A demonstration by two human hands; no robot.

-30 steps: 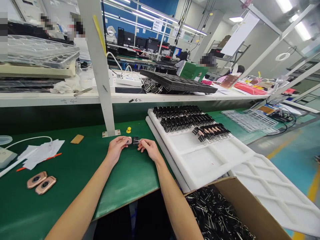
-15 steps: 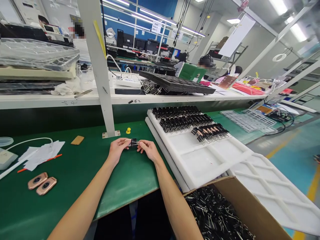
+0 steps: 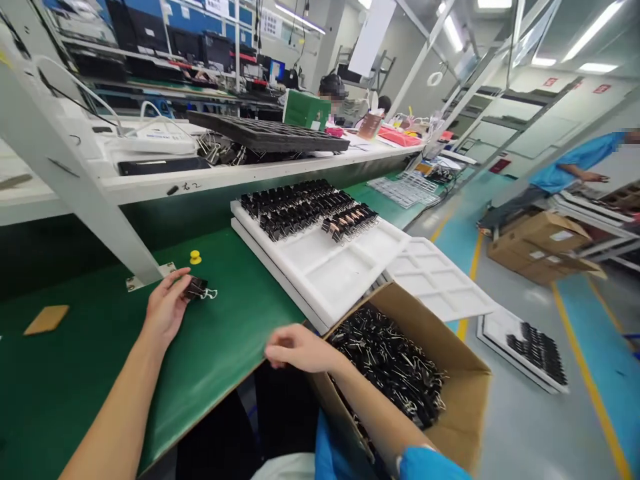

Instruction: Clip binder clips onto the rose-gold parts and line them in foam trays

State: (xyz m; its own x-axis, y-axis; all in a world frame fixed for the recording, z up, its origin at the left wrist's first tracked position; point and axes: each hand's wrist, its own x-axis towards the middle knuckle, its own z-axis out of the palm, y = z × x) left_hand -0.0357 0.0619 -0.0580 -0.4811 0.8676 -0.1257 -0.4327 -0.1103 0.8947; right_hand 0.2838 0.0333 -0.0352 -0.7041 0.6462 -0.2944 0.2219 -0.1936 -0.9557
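My left hand [image 3: 167, 303] is closed on a black binder clip [image 3: 197, 288] just above the green bench top [image 3: 220, 333]; the clip's wire handles point right, and whatever its jaws grip is mostly hidden. Loosely curled and slightly blurred, my right hand [image 3: 295, 348] is over the bench's front edge, beside the cardboard box [image 3: 450, 333]. Nothing shows in its fingers. Many loose black binder clips [image 3: 390, 360] fill that box. On the white foam tray [image 3: 330, 267] stand rows of binder clips [image 3: 295, 207], and the front row [image 3: 350, 222] has copper-coloured pieces among the clips.
A yellow knob-shaped piece [image 3: 195, 257] and a tan pad [image 3: 47, 320] lie on the bench. The shelf post [image 3: 100, 200] rises left of my hands. Another foam tray [image 3: 523, 347] with clips is at floor level. A person in blue [image 3: 575, 163] is at the far right.
The view has swung to the right. My right hand has let go of the clip's handles and moved right and nearer, towards the box. My left hand still holds the clip.
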